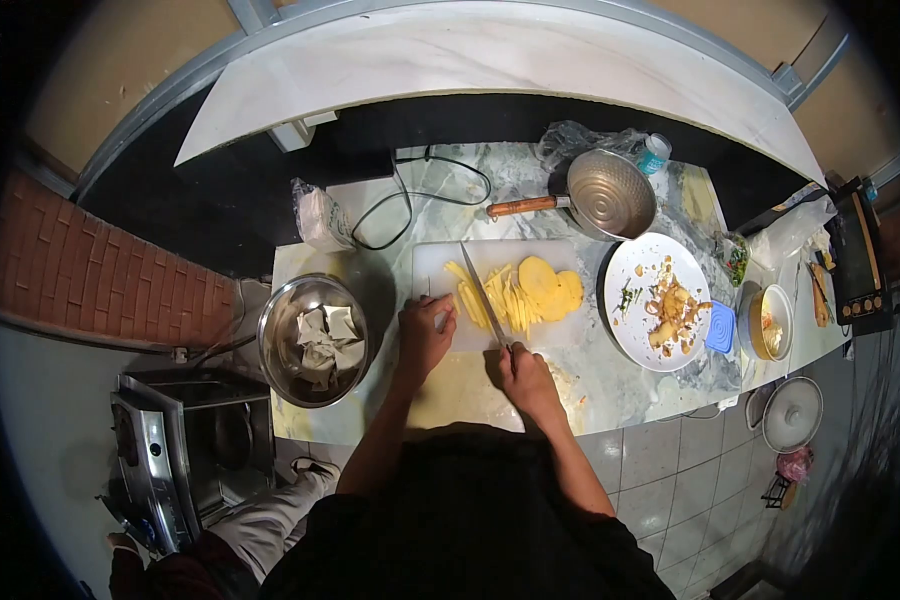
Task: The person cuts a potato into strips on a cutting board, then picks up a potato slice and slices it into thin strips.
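My right hand [527, 380] is closed round the handle of a kitchen knife [481, 285], whose blade lies across the potato strips [470, 296] on a white cutting board [582, 250]. Round potato slices [540, 279] overlap at the right of the strips. At the board's left edge is my left hand [426, 333], with curled fingers pressed together beside the strips. Whatever those fingers may hold is too small to make out. To the left stands a steel bowl [267, 350] with pale, folded, sheet-like pieces [330, 338] in it.
Right of the board is a white plate [625, 335] with peels and scraps. Behind lie a saucepan [610, 195], a can [653, 153] and a black cable [407, 200]. A blue square item [720, 327] and a bowl [773, 322] sit farther right. Another person's leg [280, 520] shows lower left, near a stove [155, 455].
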A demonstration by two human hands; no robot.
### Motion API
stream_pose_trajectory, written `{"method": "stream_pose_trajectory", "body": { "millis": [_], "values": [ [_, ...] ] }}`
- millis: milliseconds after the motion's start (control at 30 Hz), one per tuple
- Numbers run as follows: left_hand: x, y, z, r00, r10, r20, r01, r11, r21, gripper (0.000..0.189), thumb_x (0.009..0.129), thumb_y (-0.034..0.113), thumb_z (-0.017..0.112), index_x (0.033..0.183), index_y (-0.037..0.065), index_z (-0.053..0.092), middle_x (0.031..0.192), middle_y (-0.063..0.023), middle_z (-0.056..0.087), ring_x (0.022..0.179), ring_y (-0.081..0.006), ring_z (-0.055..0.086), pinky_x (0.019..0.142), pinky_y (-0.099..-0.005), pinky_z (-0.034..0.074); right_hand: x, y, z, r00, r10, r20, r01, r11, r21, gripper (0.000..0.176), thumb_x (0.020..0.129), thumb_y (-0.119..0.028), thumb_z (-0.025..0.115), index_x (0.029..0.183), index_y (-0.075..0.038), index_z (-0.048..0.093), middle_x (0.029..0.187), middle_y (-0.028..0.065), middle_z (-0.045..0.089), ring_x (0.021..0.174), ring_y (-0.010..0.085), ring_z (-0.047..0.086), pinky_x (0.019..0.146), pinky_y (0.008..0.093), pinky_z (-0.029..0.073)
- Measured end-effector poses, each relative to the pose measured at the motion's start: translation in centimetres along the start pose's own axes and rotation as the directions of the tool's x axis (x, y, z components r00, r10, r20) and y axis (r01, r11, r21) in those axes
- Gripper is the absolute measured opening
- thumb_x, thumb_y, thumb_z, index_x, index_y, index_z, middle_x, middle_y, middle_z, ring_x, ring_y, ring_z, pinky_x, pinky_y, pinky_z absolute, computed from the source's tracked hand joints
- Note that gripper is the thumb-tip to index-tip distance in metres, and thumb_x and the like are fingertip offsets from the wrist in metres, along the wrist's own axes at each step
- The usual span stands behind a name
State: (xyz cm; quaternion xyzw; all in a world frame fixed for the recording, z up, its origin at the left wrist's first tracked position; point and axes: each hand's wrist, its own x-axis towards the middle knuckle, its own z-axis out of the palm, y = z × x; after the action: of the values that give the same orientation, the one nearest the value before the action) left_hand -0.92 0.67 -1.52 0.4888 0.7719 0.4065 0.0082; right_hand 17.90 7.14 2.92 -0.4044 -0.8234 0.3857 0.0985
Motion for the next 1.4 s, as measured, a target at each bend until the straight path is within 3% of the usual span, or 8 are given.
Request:
{"method": "stream_pose_trajectory", "body": {
  "millis": [167, 400, 667, 733, 833, 1233, 1300, 1400],
  "values": [
    [-0.3, -0.3, 1.4, 0.995, -0.085, 0.051, 0.095, 0.963, -0.253, 0.029, 0.075, 0.005, 0.066, 0.104, 0.002, 0.064, 0.085, -0.0117, 0.064, 0.076, -0.0252, 0.063, 0.069, -0.0357, 0.050, 0.4, 0.6, -0.8, 1.000, 0.007, 0.000, -0.007, 0.999, 0.034, 0.025, 0.091, -0.020, 0.052, 0.086, 0.005, 0.055, 0.075, 0.0294, 0.058, 0.075, 0.0485, 0.056, 0.066, 0.0529, 0.044],
    [1.6, 2.1, 0.1, 0.992, -0.099, 0.077, 0.114, 0.968, -0.222, 0.029, 0.078, 0.005, 0.066, 0.107, 0.001, 0.063, 0.088, -0.0138, 0.064, 0.078, -0.0254, 0.063, 0.071, -0.0350, 0.050, 0.2, 1.4, -2.8, 0.990, -0.002, -0.139, 0.009, 0.999, 0.046, 0.030, 0.093, -0.023, 0.052, 0.080, 0.004, 0.050, 0.063, 0.0273, 0.053, 0.060, 0.0454, 0.052, 0.056, 0.0469, 0.040],
    [7.1, 6.4, 4.0, 0.931, 0.183, 0.317, -0.124, 0.973, -0.196, 0.052, 0.074, 0.018, 0.073, 0.122, 0.005, 0.056, 0.114, -0.0156, 0.055, 0.105, -0.0336, 0.054, 0.088, -0.0390, 0.044, 0.0, 2.6, -5.8, 0.975, 0.140, -0.173, -0.114, 0.982, 0.149, 0.030, 0.093, -0.020, 0.051, 0.080, 0.007, 0.051, 0.064, 0.0315, 0.053, 0.066, 0.0495, 0.053, 0.056, 0.0490, 0.040],
    [8.1, 7.1, 5.1, 0.900, 0.225, 0.373, -0.179, 0.971, -0.156, 0.058, 0.073, 0.022, 0.075, 0.124, 0.006, 0.053, 0.119, -0.0149, 0.053, 0.110, -0.0339, 0.051, 0.092, -0.0403, 0.042, -0.3, 3.1, -6.1, 0.962, 0.158, -0.224, -0.120, 0.977, 0.176, 0.038, 0.096, -0.026, 0.049, 0.074, 0.006, 0.048, 0.052, 0.0206, 0.044, 0.045, 0.0277, 0.040, 0.047, 0.0396, 0.034],
    [9.3, 7.4, 6.3, 0.856, 0.141, 0.498, -0.158, 0.987, -0.008, 0.064, 0.071, 0.027, 0.076, 0.127, 0.007, 0.051, 0.124, -0.0136, 0.050, 0.117, -0.0344, 0.045, 0.097, -0.0430, 0.037, -0.6, 3.4, -6.9, 0.956, 0.157, -0.250, -0.119, 0.980, 0.159, 0.040, 0.096, -0.027, 0.049, 0.073, 0.005, 0.048, 0.051, 0.0188, 0.041, 0.045, 0.0247, 0.037, 0.047, 0.0389, 0.033],
    [12.4, 7.2, 5.2, 0.789, 0.247, 0.562, -0.068, 0.945, -0.319, 0.030, 0.066, 0.013, 0.080, 0.087, -0.001, 0.064, 0.093, -0.0122, 0.062, 0.091, -0.0255, 0.061, 0.082, -0.0349, 0.047, -0.7, 3.7, -7.1, 0.953, 0.168, -0.253, -0.122, 0.975, 0.188, 0.042, 0.097, -0.029, 0.048, 0.072, 0.005, 0.046, 0.051, 0.0160, 0.037, 0.047, 0.0198, 0.033, 0.046, 0.0372, 0.032],
    [12.1, 7.2, 4.0, 0.770, 0.163, 0.616, 0.194, 0.861, -0.471, 0.021, 0.070, 0.003, 0.076, 0.087, -0.002, 0.064, 0.091, -0.0078, 0.062, 0.088, -0.0171, 0.061, 0.079, -0.0292, 0.048, -0.7, 3.4, -7.2, 0.955, 0.169, -0.243, -0.122, 0.972, 0.200, 0.042, 0.097, -0.030, 0.047, 0.072, 0.004, 0.045, 0.050, 0.0142, 0.038, 0.045, 0.0186, 0.034, 0.045, 0.0364, 0.032],
    [10.7, 6.8, 2.1, 0.870, 0.179, 0.460, 0.171, 0.764, -0.622, 0.019, 0.071, -0.006, 0.073, 0.086, -0.003, 0.063, 0.090, -0.0063, 0.061, 0.087, -0.0137, 0.060, 0.078, -0.0273, 0.049, -0.5, 4.2, -6.6, 0.956, 0.176, -0.235, -0.122, 0.966, 0.228, 0.042, 0.098, -0.032, 0.045, 0.073, 0.002, 0.044, 0.049, 0.0102, 0.040, 0.043, 0.0162, 0.038, 0.043, 0.0346, 0.033]
  ]
}}
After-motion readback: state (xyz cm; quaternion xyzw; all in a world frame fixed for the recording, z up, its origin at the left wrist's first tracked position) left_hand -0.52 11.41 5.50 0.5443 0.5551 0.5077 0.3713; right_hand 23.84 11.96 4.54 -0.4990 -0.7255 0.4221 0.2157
